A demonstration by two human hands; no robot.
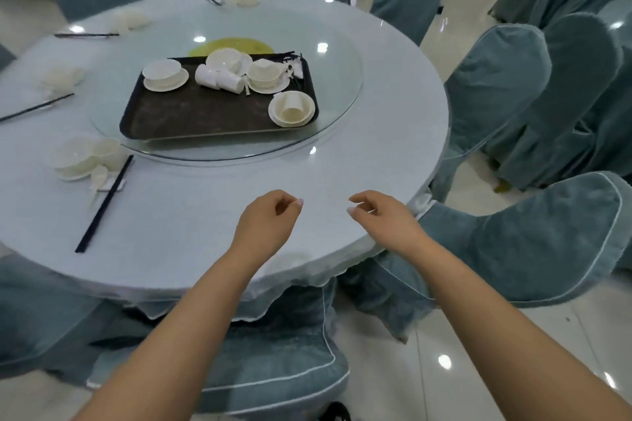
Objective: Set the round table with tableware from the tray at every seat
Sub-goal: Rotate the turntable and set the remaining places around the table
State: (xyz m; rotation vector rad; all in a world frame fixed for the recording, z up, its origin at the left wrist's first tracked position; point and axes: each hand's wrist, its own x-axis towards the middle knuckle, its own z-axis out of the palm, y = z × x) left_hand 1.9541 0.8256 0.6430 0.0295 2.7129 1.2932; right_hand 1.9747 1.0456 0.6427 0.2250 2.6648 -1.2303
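Your round table (359,161) fills most of the view, draped in a pale cloth, with blue-grey covered chairs (533,243) ringed round it. At its centre lies a glass turntable (338,79), and on that rests the dark tray (212,109), which carries white bowls on saucers (165,75), cups lying on their sides (219,77), a plate with a cup in it (291,108) at the near right corner, and some spoons at the far right corner. Along the table's left edge you have place settings already laid: the nearest has a bowl and saucer (77,157), a spoon and black chopsticks (104,204). Both your hands hover over the bare near edge of the table, well apart from the tray. Your left hand (268,215) hangs with fingers loosely curled, holding nothing. Your right hand (383,215) is the same, loosely curled and empty.
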